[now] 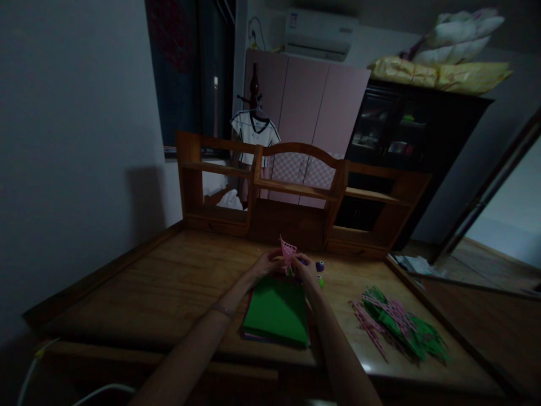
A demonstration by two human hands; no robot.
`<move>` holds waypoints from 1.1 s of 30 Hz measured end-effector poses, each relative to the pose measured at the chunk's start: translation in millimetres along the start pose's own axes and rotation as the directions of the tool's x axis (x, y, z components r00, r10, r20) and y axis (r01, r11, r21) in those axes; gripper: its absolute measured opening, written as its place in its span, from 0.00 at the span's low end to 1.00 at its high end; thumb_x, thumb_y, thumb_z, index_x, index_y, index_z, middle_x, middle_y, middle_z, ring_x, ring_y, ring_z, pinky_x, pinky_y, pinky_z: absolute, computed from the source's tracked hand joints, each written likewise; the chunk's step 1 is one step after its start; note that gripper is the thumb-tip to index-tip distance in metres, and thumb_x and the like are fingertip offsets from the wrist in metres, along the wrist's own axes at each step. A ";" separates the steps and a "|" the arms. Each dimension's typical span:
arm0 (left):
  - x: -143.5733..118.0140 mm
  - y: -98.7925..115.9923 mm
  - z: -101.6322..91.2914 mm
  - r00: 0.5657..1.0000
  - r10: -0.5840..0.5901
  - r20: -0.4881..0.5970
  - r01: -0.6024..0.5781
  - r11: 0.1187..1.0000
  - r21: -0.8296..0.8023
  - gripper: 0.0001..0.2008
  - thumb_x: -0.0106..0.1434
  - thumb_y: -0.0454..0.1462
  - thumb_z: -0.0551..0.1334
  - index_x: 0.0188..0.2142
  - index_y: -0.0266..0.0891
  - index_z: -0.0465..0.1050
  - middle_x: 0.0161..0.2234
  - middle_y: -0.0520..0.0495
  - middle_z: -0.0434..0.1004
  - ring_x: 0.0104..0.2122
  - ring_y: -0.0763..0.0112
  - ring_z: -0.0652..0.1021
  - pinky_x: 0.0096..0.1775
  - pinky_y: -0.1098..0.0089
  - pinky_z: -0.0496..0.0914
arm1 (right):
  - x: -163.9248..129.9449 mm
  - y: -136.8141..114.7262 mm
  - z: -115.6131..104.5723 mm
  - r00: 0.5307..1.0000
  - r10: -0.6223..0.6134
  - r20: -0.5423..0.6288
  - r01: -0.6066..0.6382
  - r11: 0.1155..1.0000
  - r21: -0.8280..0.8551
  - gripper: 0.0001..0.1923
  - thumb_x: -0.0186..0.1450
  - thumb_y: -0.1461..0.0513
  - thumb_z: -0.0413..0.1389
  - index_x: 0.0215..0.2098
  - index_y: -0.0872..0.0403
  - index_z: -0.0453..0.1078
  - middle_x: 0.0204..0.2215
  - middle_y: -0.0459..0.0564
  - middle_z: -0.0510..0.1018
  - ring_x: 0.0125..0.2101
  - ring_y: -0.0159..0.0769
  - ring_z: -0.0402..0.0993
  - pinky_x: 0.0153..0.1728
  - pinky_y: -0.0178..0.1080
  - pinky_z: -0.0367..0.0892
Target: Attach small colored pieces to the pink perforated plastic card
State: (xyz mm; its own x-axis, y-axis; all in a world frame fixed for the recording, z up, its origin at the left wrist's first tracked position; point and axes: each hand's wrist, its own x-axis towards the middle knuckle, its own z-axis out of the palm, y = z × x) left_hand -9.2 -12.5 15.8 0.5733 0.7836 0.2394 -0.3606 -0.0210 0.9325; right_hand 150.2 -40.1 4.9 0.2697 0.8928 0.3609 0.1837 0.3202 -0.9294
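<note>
A small pink piece with a row of dark dots or holes along its upper edge (288, 250) is held up between my two hands; its exact kind is hard to make out in the dim light. My left hand (269, 264) closes on it from the left, fingers bent. From the right, my right hand (306, 268) pinches its lower part. Below the hands lies a green stack of square sheets (276, 313), with other colours peeking out underneath. Beside my right hand sit a small purple object (320, 265) and a small green one (320, 281), partly hidden.
On the right of the wooden desk (169, 282) lies a pile of pink and green cut strips (397, 324). A wooden shelf unit (296, 189) rises along the back edge. Behind it stand a pink wardrobe (304, 101) and a hanging white shirt (255, 132).
</note>
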 end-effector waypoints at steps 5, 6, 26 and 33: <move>-2.8 1.5 1.1 1.000 -0.018 0.016 0.018 1.000 0.009 0.35 0.43 0.42 0.72 0.50 0.33 0.67 0.42 0.37 0.74 0.36 0.62 0.77 0.38 0.64 0.71 | 0.0 0.7 -0.2 1.000 0.010 0.020 -0.010 1.000 0.023 0.20 0.50 0.48 0.60 0.26 0.57 0.73 0.21 0.45 0.70 0.22 0.30 0.62 0.22 0.31 0.55; -3.1 2.4 1.5 1.000 -0.013 0.009 0.012 1.000 0.017 0.34 0.43 0.42 0.72 0.50 0.33 0.67 0.42 0.37 0.74 0.37 0.61 0.76 0.39 0.64 0.71 | 0.0 -0.1 -0.1 1.000 0.005 0.021 -0.006 1.000 0.021 0.20 0.50 0.47 0.61 0.26 0.57 0.73 0.21 0.45 0.70 0.22 0.30 0.62 0.23 0.31 0.55; -2.0 2.1 2.5 0.998 0.002 -0.070 0.001 0.999 0.046 0.28 0.49 0.48 0.67 0.46 0.34 0.70 0.42 0.38 0.74 0.31 0.68 0.76 0.32 0.70 0.71 | -2.3 -6.1 0.7 0.996 0.047 0.075 -0.047 0.999 -0.007 0.15 0.49 0.52 0.58 0.25 0.57 0.72 0.19 0.45 0.69 0.20 0.30 0.61 0.20 0.30 0.55; 1.2 -4.6 -2.7 0.998 -0.020 -0.064 0.023 0.998 0.051 0.29 0.50 0.46 0.67 0.49 0.36 0.68 0.40 0.40 0.75 0.28 0.70 0.76 0.30 0.71 0.70 | -3.3 -5.7 2.2 0.995 0.023 0.093 -0.024 1.000 0.013 0.13 0.50 0.57 0.57 0.28 0.58 0.73 0.22 0.47 0.72 0.22 0.32 0.64 0.22 0.31 0.57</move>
State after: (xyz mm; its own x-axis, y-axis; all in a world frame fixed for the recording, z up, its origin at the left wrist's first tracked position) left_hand -8.8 -9.7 11.1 0.5318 0.8221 0.2033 -0.3091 -0.0350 0.9504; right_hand 146.2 -44.1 8.8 0.1844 0.9256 0.3306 0.1645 0.3026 -0.9388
